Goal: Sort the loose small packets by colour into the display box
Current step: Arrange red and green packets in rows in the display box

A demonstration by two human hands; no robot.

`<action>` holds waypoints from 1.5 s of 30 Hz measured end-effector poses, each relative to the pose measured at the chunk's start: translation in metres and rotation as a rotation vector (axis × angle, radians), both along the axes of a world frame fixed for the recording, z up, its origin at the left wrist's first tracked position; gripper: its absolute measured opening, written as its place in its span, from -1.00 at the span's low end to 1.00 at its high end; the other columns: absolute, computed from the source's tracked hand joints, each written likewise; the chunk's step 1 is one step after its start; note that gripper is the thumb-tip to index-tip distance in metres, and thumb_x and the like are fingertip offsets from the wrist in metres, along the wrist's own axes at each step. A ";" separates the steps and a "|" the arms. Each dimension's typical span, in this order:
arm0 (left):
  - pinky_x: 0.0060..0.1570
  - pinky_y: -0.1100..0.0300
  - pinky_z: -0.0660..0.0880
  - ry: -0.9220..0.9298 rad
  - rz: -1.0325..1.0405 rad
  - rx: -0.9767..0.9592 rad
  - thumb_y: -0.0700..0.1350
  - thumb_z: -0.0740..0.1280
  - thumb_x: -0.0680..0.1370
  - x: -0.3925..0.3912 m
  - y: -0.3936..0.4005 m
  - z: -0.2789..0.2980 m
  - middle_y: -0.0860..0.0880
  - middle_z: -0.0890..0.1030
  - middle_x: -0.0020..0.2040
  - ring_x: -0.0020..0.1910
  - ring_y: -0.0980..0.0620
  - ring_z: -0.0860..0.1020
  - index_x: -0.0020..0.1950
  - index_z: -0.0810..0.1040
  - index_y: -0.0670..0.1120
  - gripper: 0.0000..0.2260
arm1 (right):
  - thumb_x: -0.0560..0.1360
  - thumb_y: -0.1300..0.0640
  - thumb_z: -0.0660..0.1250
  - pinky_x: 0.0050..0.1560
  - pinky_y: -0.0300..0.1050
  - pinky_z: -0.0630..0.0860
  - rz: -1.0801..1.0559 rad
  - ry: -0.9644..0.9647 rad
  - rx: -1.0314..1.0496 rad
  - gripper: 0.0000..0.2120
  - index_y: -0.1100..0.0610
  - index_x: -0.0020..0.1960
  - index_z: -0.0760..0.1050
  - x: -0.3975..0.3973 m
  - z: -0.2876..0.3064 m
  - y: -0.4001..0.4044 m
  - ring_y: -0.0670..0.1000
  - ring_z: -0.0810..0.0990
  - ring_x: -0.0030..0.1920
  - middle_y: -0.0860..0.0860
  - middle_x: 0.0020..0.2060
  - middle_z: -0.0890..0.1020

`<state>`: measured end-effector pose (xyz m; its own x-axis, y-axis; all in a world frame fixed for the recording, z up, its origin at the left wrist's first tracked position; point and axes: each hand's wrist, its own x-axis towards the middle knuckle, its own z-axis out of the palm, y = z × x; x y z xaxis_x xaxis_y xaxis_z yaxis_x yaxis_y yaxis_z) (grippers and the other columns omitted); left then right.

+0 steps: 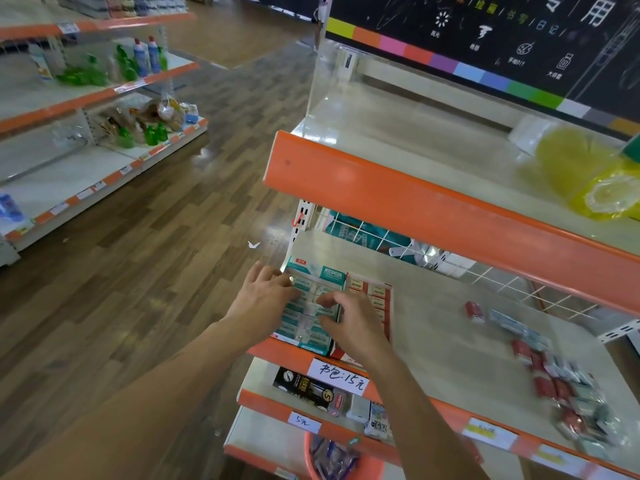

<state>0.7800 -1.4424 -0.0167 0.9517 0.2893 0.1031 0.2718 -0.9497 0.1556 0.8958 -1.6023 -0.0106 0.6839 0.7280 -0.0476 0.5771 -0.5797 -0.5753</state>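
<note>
My left hand (265, 294) rests on the left edge of the display box (384, 308), fingers spread and laid over the teal packets (304, 327) in its left section; it grips nothing that I can make out. My right hand (349, 322) sits over the middle of the box, fingers curled down onto the teal rows near the divide with the red packets (375, 294); whether the fingertips pinch a packet or only press on it is not visible. The step in hand appears to be seating and squaring the teal rows. To do it well, I should brace the box with the left hand so it does not slide off the shelf (433, 341) front, press the rows flat with light, even force, and keep each colour strictly on its own side of the divide. The box lies at the front left corner of the shelf, directly under both hands. The loose packets (561, 386), mixed red and grey-teal, lie in a scattered line along the right part of the same shelf, well apart from the box and out of reach of the right hand as it lies. The next pick therefore calls for a reach to the right.
</note>
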 end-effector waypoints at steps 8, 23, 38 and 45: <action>0.45 -0.11 -0.10 0.030 0.048 0.070 -0.04 0.29 0.54 0.001 -0.011 0.006 0.02 0.31 0.45 0.49 -0.11 0.08 0.38 0.42 0.14 -0.60 | 0.50 -0.06 0.38 -0.04 -0.04 0.63 0.077 -0.095 0.023 -0.86 -0.12 0.05 0.59 0.005 -0.017 -0.003 -0.08 0.52 0.09 -0.17 0.05 0.60; 0.28 -0.16 0.35 -0.190 -0.051 -0.025 -0.16 0.43 0.42 0.034 -0.058 0.011 -0.10 0.57 0.21 0.32 -0.21 0.41 0.18 0.60 -0.01 -0.67 | 0.55 -0.04 0.35 0.14 -0.15 0.41 -0.071 -0.211 0.132 -0.73 -0.08 0.24 0.52 0.021 -0.004 -0.056 -0.10 0.40 0.17 -0.18 0.19 0.56; 0.16 -0.02 0.47 -0.152 -0.219 -0.166 -0.18 0.28 0.51 0.095 -0.156 0.021 -0.05 0.47 0.29 0.27 -0.09 0.41 0.38 0.39 0.02 -0.57 | 0.48 0.13 0.39 0.12 -0.16 0.43 -0.294 -0.201 0.161 -0.67 0.01 0.24 0.54 0.059 -0.020 -0.153 0.02 0.49 0.11 -0.11 0.16 0.59; 0.20 0.05 0.44 -0.134 -0.350 -0.167 -0.17 0.27 0.54 0.123 -0.203 0.015 -0.04 0.47 0.28 0.28 -0.05 0.42 0.37 0.42 -0.02 -0.61 | 0.50 0.11 0.38 0.15 -0.12 0.45 -0.414 -0.161 0.164 -0.62 0.02 0.31 0.51 0.073 -0.020 -0.206 0.03 0.52 0.11 -0.07 0.20 0.57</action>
<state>0.9034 -1.6457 -0.0016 0.9770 -0.0268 0.2117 -0.0968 -0.9398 0.3278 0.9684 -1.8082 -0.0302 0.9074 0.3820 0.1752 0.4059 -0.6890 -0.6005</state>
